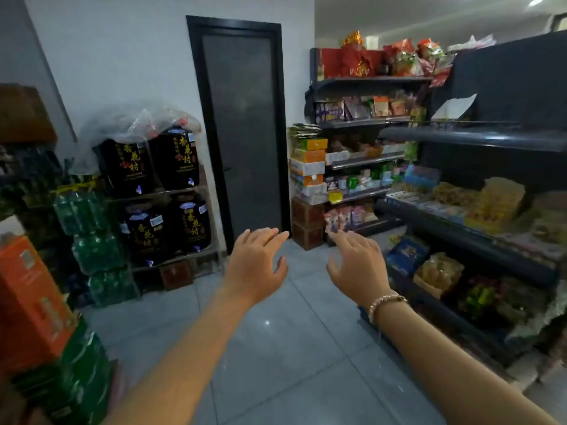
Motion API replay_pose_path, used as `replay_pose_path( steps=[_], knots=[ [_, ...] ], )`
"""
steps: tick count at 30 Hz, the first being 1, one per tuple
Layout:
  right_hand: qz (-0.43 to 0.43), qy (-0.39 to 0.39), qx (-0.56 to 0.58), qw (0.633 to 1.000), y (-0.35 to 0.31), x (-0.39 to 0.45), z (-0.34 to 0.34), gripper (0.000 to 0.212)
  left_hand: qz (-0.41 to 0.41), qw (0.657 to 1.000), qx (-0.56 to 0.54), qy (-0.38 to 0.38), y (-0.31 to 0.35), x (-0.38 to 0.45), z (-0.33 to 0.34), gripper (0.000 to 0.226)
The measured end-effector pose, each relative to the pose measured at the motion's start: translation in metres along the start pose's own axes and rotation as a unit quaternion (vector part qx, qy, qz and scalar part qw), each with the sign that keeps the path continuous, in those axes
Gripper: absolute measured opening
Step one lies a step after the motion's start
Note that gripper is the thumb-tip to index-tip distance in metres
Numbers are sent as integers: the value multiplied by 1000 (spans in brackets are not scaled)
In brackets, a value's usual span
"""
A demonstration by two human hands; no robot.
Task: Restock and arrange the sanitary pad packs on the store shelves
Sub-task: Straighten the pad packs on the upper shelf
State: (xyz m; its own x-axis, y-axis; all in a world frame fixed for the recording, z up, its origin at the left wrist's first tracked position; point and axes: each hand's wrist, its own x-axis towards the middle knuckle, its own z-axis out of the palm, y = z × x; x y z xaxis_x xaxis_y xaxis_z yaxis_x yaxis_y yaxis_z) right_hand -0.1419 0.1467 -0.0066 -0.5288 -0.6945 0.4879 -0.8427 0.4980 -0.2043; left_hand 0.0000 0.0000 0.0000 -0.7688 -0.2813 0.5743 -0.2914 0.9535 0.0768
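Both my arms reach forward over the grey tiled floor. My left hand [256, 260] is held out with straight, relaxed fingers and holds nothing. My right hand [357, 265], with a beaded bracelet on the wrist, is likewise spread and empty. Small packs, possibly pads or tissues, stand on a far shelf [362, 180] beyond my right hand; they are too blurred to identify. A dark store shelf unit [460, 228] runs along the right, stocked with snack packs.
A dark door [242, 130] stands straight ahead. Black jars sit on a metal rack [159, 191] at left, beside stacked green bottle packs [92, 237] and an orange carton [30, 299]. Stacked boxes [308, 167] stand by the far shelves. Tiled floor [276, 348] lies between.
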Motion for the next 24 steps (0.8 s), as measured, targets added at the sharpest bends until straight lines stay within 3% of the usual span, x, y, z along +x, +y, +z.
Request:
replay_pose_path(
  steps=[14, 18, 24],
  knots=[
    [19, -27, -2, 999, 33, 169, 155, 53, -16, 998, 1, -63, -143, 132, 149, 58],
    [4, -15, 21, 1000, 62, 241, 209, 52, -15, 997, -3, -76, -182, 191, 207, 52],
    [-18, -56, 45, 997, 116, 369, 279, 58, -39, 993, -3, -112, -239, 302, 286, 58]
  ],
)
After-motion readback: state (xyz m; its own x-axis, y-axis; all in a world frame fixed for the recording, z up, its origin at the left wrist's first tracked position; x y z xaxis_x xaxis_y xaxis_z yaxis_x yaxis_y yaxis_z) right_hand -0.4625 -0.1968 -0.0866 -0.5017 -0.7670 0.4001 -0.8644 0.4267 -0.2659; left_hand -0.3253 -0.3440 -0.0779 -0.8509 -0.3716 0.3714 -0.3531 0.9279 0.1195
